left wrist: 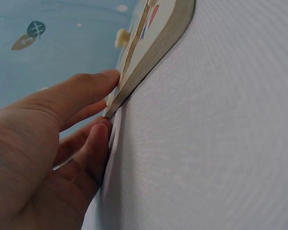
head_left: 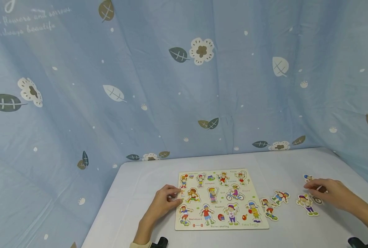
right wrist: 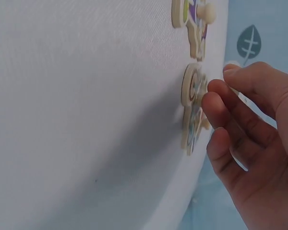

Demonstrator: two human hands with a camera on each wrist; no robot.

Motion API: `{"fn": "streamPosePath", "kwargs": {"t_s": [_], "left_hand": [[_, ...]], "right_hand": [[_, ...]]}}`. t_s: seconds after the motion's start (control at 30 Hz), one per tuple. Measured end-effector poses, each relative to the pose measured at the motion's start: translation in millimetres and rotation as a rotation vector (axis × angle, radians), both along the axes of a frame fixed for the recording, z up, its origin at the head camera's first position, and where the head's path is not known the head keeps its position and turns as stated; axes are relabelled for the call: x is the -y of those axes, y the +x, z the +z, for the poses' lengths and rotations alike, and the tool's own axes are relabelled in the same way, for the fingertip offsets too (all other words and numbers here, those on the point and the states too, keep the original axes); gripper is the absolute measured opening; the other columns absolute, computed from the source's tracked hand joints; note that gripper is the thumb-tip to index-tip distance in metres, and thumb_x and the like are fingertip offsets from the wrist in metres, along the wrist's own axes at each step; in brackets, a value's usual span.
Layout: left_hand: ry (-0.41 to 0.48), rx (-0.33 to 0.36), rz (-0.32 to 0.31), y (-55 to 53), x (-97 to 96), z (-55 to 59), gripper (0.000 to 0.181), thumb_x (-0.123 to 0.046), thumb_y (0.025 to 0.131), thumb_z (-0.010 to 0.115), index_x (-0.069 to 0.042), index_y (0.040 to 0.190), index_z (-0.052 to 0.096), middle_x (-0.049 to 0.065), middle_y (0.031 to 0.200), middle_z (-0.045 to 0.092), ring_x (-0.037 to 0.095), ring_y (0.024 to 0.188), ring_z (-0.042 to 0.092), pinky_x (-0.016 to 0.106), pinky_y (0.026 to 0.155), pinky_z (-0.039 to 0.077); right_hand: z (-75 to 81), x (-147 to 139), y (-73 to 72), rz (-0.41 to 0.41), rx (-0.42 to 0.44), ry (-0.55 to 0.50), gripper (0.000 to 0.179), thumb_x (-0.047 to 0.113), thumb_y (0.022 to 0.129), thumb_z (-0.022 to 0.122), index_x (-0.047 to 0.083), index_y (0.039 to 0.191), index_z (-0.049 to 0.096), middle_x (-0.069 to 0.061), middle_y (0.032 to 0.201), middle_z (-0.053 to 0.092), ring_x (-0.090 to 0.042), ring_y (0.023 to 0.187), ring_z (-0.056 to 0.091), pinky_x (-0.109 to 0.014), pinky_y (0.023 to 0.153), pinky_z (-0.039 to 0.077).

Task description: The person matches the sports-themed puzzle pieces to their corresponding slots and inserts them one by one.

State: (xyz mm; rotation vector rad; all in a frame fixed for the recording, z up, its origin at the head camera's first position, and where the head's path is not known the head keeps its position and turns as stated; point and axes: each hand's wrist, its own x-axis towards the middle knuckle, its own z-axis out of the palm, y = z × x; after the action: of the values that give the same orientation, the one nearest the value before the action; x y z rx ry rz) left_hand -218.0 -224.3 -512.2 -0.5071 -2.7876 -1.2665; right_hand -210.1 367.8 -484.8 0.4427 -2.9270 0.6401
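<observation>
Thumb and fingertips of my left hand [head_left: 163, 200] touch the left edge of a wooden picture puzzle board [head_left: 199, 207], loosely bent. In the left wrist view, the left hand [left wrist: 62, 120] lies against the board's thick edge [left wrist: 149, 62]. My right hand [head_left: 334, 193] hovers with bent fingers over a bicycle puzzle piece [head_left: 317, 199], partly covering it. From the right wrist, thumb and fingertips of that hand [right wrist: 249, 120] stand apart beside the knobbed bicycle piece [right wrist: 189, 88], nothing visibly gripped. A baseball player piece [head_left: 308, 205] lies just left of it.
Between board and right hand lie a skateboarder piece [head_left: 269, 209] and a roller-skater piece [head_left: 280, 197]. Another piece with a blue cap [head_left: 308, 178] shows behind the right hand. A white cloth covers the table [head_left: 134, 182]; a blue patterned curtain [head_left: 159, 69] hangs behind it.
</observation>
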Motion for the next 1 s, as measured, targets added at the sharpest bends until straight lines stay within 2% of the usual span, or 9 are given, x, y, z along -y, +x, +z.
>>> {"fn": "streamPosePath", "kwargs": {"t_s": [0.13,0.33,0.47,0.7,1.0], "left_hand": [[0.001,0.003,-0.002,0.2,0.2,0.4,0.038,-0.025,0.083,0.079,-0.007,0.116,0.072,0.004,0.112,0.062,0.013,0.090,0.060,0.019,0.073,0.053],[0.007,0.000,-0.004,0.4,0.3,0.3,0.040,-0.026,0.082,0.079,-0.006,0.115,0.072,0.005,0.112,0.063,0.014,0.091,0.060,0.020,0.074,0.054],[0.002,-0.011,-0.004,-0.3,0.8,-1.2,0.041,-0.027,0.082,0.080,-0.006,0.115,0.072,0.004,0.112,0.063,0.014,0.091,0.060,0.020,0.075,0.054],[0.012,-0.010,-0.009,0.0,1.2,-0.5,0.041,-0.028,0.082,0.079,-0.005,0.115,0.072,0.004,0.111,0.063,0.014,0.091,0.060,0.020,0.075,0.054],[0.003,-0.004,-0.009,0.5,0.4,1.0,0.040,-0.027,0.082,0.079,-0.005,0.116,0.072,0.005,0.111,0.063,0.014,0.091,0.060,0.021,0.074,0.054]], "right_hand": [[-0.1,-7.5,-1.5,-0.041,0.065,-0.005,0.018,0.005,0.082,0.073,0.006,0.101,0.073,-0.001,0.088,0.071,0.010,0.067,0.052,-0.020,0.056,0.049],[-4.1,-14.5,-4.6,-0.076,0.097,0.004,0.020,0.008,0.082,0.074,0.008,0.102,0.074,0.001,0.087,0.070,0.011,0.067,0.050,-0.020,0.056,0.048],[-7.7,-17.3,-8.4,-0.082,0.110,-0.004,0.019,0.008,0.079,0.076,0.009,0.097,0.074,-0.002,0.089,0.071,0.011,0.068,0.050,-0.020,0.058,0.049],[-11.9,-16.2,-6.8,-0.083,0.107,-0.033,0.018,0.000,0.076,0.074,0.010,0.091,0.072,-0.005,0.089,0.071,0.010,0.068,0.050,-0.021,0.057,0.048],[-15.3,-14.5,-2.8,-0.069,0.051,-0.030,0.022,-0.005,0.072,0.074,0.011,0.086,0.069,0.001,0.083,0.067,0.002,0.067,0.051,-0.021,0.057,0.045]]}}
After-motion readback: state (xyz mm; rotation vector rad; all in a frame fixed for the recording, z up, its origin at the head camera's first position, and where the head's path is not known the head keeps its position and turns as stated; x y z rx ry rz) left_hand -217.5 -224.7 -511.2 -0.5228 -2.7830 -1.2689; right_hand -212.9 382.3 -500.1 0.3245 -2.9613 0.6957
